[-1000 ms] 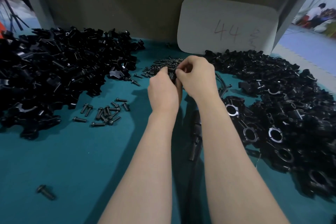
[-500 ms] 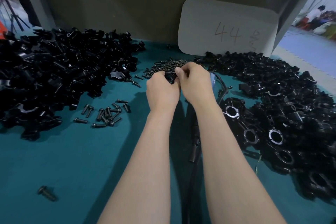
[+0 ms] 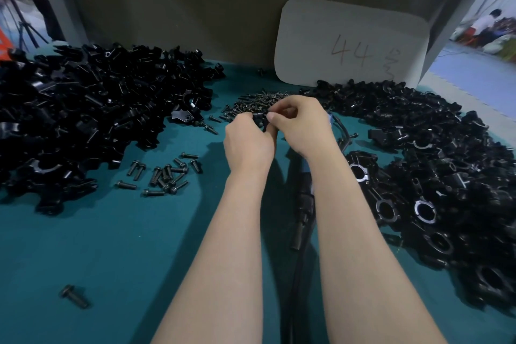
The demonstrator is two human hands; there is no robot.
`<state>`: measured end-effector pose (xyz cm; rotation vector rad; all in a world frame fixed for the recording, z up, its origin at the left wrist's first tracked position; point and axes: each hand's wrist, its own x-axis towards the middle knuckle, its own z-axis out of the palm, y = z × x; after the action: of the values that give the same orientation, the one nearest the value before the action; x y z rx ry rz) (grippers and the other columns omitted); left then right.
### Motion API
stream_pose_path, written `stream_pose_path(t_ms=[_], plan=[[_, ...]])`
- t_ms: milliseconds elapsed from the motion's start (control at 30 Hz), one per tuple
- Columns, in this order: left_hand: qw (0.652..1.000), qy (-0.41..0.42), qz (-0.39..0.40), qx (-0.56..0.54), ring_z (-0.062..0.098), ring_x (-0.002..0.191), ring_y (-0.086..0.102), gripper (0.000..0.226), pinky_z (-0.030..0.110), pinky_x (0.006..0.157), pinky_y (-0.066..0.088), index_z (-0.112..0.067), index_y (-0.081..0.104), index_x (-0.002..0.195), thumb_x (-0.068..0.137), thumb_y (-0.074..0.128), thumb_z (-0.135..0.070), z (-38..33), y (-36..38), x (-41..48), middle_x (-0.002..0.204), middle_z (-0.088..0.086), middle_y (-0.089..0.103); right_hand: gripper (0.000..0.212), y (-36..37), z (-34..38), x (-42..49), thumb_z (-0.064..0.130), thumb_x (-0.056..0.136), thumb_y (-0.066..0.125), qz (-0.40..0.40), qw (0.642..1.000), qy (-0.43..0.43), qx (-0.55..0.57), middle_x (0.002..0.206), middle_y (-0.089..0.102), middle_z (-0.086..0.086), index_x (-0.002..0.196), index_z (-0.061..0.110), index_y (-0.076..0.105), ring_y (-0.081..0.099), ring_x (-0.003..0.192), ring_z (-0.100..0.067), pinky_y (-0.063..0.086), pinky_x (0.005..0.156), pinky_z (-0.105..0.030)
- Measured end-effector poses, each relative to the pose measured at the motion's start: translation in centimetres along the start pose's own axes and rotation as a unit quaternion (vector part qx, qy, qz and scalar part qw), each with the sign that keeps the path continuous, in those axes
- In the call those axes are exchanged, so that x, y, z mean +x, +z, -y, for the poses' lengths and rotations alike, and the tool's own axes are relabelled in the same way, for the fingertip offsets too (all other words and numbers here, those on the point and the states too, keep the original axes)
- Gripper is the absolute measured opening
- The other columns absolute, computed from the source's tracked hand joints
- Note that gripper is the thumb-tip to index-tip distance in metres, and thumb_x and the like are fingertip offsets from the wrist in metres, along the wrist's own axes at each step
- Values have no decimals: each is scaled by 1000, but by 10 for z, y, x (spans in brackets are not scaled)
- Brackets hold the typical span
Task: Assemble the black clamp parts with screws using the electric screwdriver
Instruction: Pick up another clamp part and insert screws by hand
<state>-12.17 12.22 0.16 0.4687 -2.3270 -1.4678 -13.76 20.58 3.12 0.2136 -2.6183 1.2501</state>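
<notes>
Black clamp parts (image 3: 83,120) are heaped along the desk's (image 3: 111,246) left and right edges, the electric screwdriver (image 3: 303,204) laid between the forearms (image 3: 229,246). Near the back edge, over the screw heap (image 3: 251,103), a screw (image 3: 258,114) seems pinched by the right hand's (image 3: 304,126) thumb and forefinger; what the left hand's (image 3: 247,145) curled fingers hold is hidden. Screw-fitting is judged under way, the screwdriver needed next.

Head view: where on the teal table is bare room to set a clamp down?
Widest bare patch: near left, between the left pile, the loose screws, the lone screw and the left forearm. Crowded: the right pile, the screw heap.
</notes>
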Motion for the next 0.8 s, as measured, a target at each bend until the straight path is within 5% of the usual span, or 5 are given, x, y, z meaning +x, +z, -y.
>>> stream_pose_path(t_ms=[167, 300, 467, 600, 800], plan=[[1000, 16, -4, 14, 33, 92, 63, 35, 34, 66, 45, -4, 63, 106, 91, 60, -35, -2, 1, -3, 100, 12, 67, 6, -2, 1, 0, 20, 91, 61, -13, 1000, 5, -3, 77, 57, 10, 91, 20, 67, 52, 77, -6, 37, 69, -17], [998, 40, -19, 38, 34, 97, 62, 36, 40, 77, 52, -6, 60, 116, 92, 59, -33, -5, 0, -3, 106, 13, 67, 8, 1, 2, 0, 19, 92, 60, -48, 999, -2, 21, 77, 57, 10, 92, 16, 67, 52, 77, -6, 35, 61, -9], [998, 54, -25, 36, 32, 83, 61, 25, 37, 67, 50, -6, 60, 98, 93, 54, -29, -6, -2, -6, 88, 10, 65, 4, 4, 3, -1, 19, 92, 59, -55, 998, 2, 30, 80, 58, 8, 89, 16, 60, 51, 74, -5, 32, 57, 5], [998, 44, -7, 39, 33, 92, 62, 31, 37, 73, 51, -5, 62, 109, 92, 57, -31, -8, -3, -5, 100, 12, 67, 7, 2, 2, -2, 20, 92, 59, -61, 998, -7, 30, 80, 60, 7, 87, 16, 60, 52, 76, -6, 31, 59, 6], [1000, 18, -13, 22, 31, 98, 62, 37, 33, 68, 43, -5, 63, 116, 93, 57, -33, -7, -9, 1, 107, 13, 67, 27, 13, 9, 8, 32, 97, 52, -20, 999, 19, -30, 77, 57, -2, 80, 10, 54, 51, 80, -19, 31, 65, -24]])
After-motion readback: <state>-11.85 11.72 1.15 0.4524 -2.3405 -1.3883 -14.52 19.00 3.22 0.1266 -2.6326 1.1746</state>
